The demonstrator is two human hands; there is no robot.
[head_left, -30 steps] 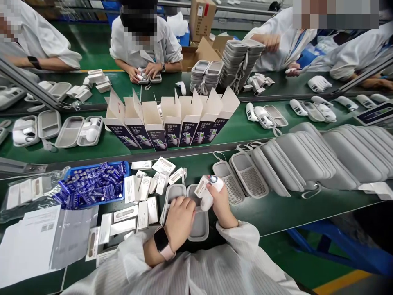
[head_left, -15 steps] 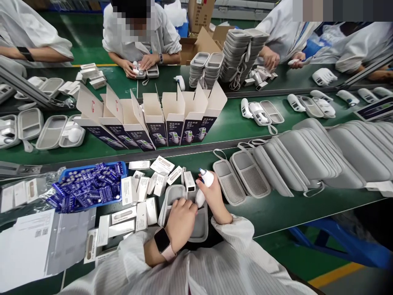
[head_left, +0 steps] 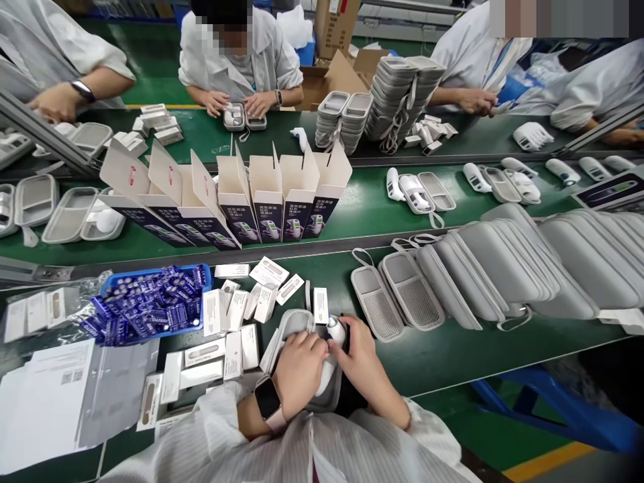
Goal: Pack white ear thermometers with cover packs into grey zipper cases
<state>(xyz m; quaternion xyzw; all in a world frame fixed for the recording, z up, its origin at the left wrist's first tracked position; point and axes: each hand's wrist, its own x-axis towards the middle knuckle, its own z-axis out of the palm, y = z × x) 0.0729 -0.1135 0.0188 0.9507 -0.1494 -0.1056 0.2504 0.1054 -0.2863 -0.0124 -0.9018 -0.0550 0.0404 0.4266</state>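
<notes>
Thermometer, white with a dark tip, now lies low in the open grey case at the near edge of the worktop; a second ago it was held up clear of the case in the right hand. Both hands have since closed in over it, so the work has gone from carrying the device to seating it. The right hand's fingers grasp its head. The left hand is curled over the case's left half with its tips against the body (whether they pinch or only press, I cannot tell).

Just beyond the case stands a small white box, with more scattered boxes to its left, crowding that side. Further left is a blue tray of batteries, with loose papers nearer. To the right lie two open cases, then a long row of shut cases. Past these, upright cartons stand on the green belt. Across it, a co-worker's hands handle another case.
</notes>
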